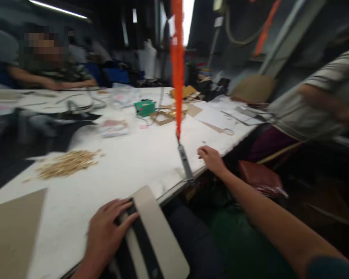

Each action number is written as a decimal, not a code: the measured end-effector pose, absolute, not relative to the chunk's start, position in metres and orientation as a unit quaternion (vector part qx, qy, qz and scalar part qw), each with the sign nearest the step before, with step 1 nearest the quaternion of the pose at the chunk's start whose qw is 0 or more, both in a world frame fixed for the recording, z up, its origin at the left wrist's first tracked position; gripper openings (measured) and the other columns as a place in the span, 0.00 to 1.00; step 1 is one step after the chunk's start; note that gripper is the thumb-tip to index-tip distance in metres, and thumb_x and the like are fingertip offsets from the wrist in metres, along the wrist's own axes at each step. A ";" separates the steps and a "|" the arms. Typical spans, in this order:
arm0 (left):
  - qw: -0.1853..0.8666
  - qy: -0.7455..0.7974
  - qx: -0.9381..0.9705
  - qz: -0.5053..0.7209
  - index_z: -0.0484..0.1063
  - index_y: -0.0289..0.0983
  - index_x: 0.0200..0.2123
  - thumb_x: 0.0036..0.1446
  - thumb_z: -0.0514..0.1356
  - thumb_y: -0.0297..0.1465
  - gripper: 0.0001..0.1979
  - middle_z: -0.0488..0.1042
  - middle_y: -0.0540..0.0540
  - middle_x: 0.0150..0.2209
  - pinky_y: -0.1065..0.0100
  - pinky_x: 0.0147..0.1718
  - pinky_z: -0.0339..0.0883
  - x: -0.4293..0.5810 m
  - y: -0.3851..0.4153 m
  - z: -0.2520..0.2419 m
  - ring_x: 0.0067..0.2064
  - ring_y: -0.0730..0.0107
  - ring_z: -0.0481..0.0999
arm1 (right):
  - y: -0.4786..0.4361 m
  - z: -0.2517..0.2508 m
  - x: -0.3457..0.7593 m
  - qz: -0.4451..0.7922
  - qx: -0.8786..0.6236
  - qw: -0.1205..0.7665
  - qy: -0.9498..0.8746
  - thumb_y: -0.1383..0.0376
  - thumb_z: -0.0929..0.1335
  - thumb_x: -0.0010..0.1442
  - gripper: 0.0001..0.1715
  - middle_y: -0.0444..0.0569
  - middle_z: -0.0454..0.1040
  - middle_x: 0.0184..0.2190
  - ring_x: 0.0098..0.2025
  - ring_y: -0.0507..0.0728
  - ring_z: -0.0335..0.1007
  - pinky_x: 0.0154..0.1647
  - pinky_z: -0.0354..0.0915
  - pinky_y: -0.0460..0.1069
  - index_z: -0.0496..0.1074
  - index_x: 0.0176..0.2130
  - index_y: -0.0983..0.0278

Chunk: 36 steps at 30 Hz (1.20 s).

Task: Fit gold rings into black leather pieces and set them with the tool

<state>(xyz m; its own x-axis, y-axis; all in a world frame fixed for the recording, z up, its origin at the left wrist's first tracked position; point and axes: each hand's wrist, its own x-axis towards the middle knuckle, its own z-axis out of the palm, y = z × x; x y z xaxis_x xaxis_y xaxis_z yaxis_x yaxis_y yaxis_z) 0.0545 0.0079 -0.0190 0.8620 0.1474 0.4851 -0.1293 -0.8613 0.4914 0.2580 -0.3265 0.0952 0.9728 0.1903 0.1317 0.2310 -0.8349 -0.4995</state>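
My left hand (107, 228) is at the table's near edge, its thumb and fingers closed over the end of a black strip (145, 244). That strip lies along a beige flat panel (163, 228) with rounded corners, which sticks out past the edge over my lap. Over the table edge to the right, my right hand (211, 159) has its fingers curled in; whether anything small is in them cannot be made out. Just left of it hangs a grey metal clip-like piece (186, 162) on an orange strap (178, 77), apart from the hand.
A pile of small gold-coloured pieces (68, 163) lies left on the white table (125, 162), near a grey-brown board (14, 228). Farther back stands a green box (144, 108). A reddish-brown bag (260, 176) is below right. Co-workers are at far left and right.
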 end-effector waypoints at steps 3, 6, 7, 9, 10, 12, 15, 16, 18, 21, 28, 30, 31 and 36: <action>0.279 0.062 0.937 0.199 0.84 0.46 0.45 0.55 0.74 0.40 0.14 0.85 0.51 0.51 0.45 0.59 0.71 0.038 0.007 -0.020 0.57 0.49 0.78 | -0.322 0.070 0.214 -0.044 -0.918 0.364 -0.151 0.54 0.65 0.70 0.18 0.51 0.83 0.33 0.37 0.61 0.81 0.41 0.72 0.52 0.77 0.45 0.63; 0.299 0.096 0.934 0.172 0.84 0.46 0.45 0.52 0.77 0.38 0.16 0.84 0.51 0.53 0.47 0.62 0.66 0.038 0.003 -0.018 0.59 0.51 0.75 | -0.290 0.044 0.174 0.066 -0.861 0.440 -0.247 0.47 0.69 0.67 0.19 0.47 0.83 0.32 0.34 0.61 0.81 0.39 0.72 0.53 0.79 0.44 0.59; 0.306 0.104 0.931 0.170 0.84 0.46 0.45 0.51 0.78 0.38 0.17 0.84 0.52 0.53 0.47 0.62 0.65 0.037 0.001 -0.017 0.60 0.51 0.75 | -0.273 0.038 0.162 0.114 -0.841 0.449 -0.279 0.48 0.69 0.67 0.19 0.47 0.83 0.33 0.35 0.61 0.81 0.39 0.72 0.53 0.79 0.43 0.59; 0.316 0.111 0.926 0.173 0.84 0.46 0.45 0.51 0.78 0.39 0.18 0.84 0.52 0.52 0.48 0.62 0.64 0.034 -0.004 -0.016 0.60 0.52 0.74 | -0.237 0.030 0.145 0.188 -0.806 0.451 -0.334 0.50 0.68 0.69 0.16 0.46 0.82 0.32 0.35 0.60 0.80 0.39 0.71 0.52 0.78 0.41 0.59; 0.318 0.112 0.925 0.176 0.84 0.47 0.45 0.51 0.78 0.39 0.18 0.84 0.52 0.52 0.48 0.62 0.64 0.032 -0.006 -0.016 0.60 0.52 0.74 | -0.219 0.027 0.141 0.211 -0.794 0.443 -0.357 0.52 0.67 0.69 0.15 0.44 0.81 0.31 0.34 0.59 0.78 0.39 0.69 0.52 0.78 0.40 0.59; 0.320 0.107 0.924 0.178 0.84 0.48 0.46 0.52 0.78 0.40 0.18 0.84 0.53 0.53 0.48 0.61 0.63 0.030 -0.007 -0.017 0.60 0.53 0.74 | -0.190 0.021 0.141 0.229 -0.785 0.417 -0.397 0.54 0.66 0.69 0.14 0.43 0.78 0.29 0.34 0.57 0.75 0.40 0.67 0.52 0.77 0.38 0.59; 0.319 0.099 0.926 0.178 0.83 0.49 0.47 0.53 0.77 0.41 0.18 0.83 0.54 0.54 0.47 0.61 0.62 0.029 -0.005 -0.021 0.61 0.53 0.73 | -0.170 0.011 0.150 0.215 -0.783 0.396 -0.428 0.56 0.67 0.68 0.12 0.44 0.78 0.34 0.38 0.58 0.73 0.44 0.65 0.52 0.77 0.37 0.59; 0.318 0.098 0.926 0.178 0.83 0.49 0.47 0.53 0.77 0.41 0.18 0.83 0.55 0.55 0.47 0.61 0.62 0.029 -0.005 -0.022 0.61 0.53 0.73 | -0.167 0.007 0.153 0.209 -0.784 0.395 -0.432 0.56 0.67 0.67 0.12 0.45 0.78 0.36 0.40 0.58 0.73 0.45 0.65 0.53 0.77 0.37 0.59; 0.318 0.100 0.926 0.178 0.83 0.49 0.47 0.54 0.76 0.42 0.18 0.83 0.55 0.55 0.47 0.61 0.62 0.029 -0.004 -0.023 0.61 0.53 0.73 | -0.166 0.001 0.155 0.204 -0.784 0.392 -0.436 0.56 0.68 0.66 0.11 0.45 0.77 0.38 0.43 0.58 0.73 0.47 0.64 0.53 0.77 0.36 0.59; 0.319 0.104 0.926 0.175 0.83 0.49 0.48 0.56 0.75 0.43 0.17 0.83 0.54 0.55 0.47 0.62 0.62 0.029 -0.004 -0.023 0.61 0.53 0.73 | -0.165 -0.004 0.152 0.201 -0.788 0.382 -0.439 0.56 0.67 0.66 0.12 0.45 0.76 0.37 0.43 0.59 0.73 0.47 0.64 0.54 0.76 0.35 0.58; 0.317 0.100 0.928 0.170 0.83 0.49 0.49 0.55 0.75 0.44 0.18 0.83 0.54 0.55 0.48 0.63 0.61 0.029 -0.003 -0.022 0.61 0.53 0.72 | -0.159 -0.004 0.149 0.184 -0.816 0.373 -0.402 0.57 0.67 0.62 0.11 0.46 0.78 0.36 0.40 0.59 0.74 0.45 0.64 0.54 0.77 0.35 0.58; 0.320 0.101 0.927 0.168 0.83 0.49 0.49 0.55 0.75 0.44 0.19 0.82 0.54 0.55 0.48 0.63 0.61 0.030 -0.003 -0.022 0.62 0.53 0.72 | -0.157 -0.002 0.151 0.192 -0.821 0.364 -0.396 0.57 0.67 0.61 0.11 0.45 0.79 0.34 0.38 0.59 0.74 0.42 0.63 0.53 0.78 0.34 0.58; 0.321 0.102 0.927 0.167 0.83 0.48 0.49 0.55 0.75 0.44 0.19 0.82 0.54 0.55 0.47 0.63 0.60 0.030 -0.003 -0.022 0.62 0.53 0.72 | -0.156 -0.001 0.153 0.199 -0.823 0.359 -0.392 0.57 0.68 0.60 0.11 0.45 0.79 0.33 0.37 0.58 0.74 0.41 0.63 0.53 0.78 0.33 0.58; 0.316 0.104 0.928 0.165 0.82 0.49 0.50 0.55 0.76 0.43 0.20 0.82 0.54 0.55 0.48 0.63 0.60 0.030 -0.003 -0.022 0.62 0.53 0.72 | -0.150 0.000 0.160 0.237 -0.826 0.358 -0.366 0.57 0.70 0.57 0.09 0.42 0.77 0.27 0.31 0.56 0.71 0.34 0.62 0.51 0.74 0.31 0.60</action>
<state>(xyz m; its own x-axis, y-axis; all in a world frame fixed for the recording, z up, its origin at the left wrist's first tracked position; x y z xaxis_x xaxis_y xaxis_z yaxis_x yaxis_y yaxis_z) 0.0296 -0.0033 -0.0216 0.9237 0.2976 0.2414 0.0887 -0.7789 0.6209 0.1601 -0.1503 0.0005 0.6200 0.7738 -0.1298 0.4346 -0.4764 -0.7643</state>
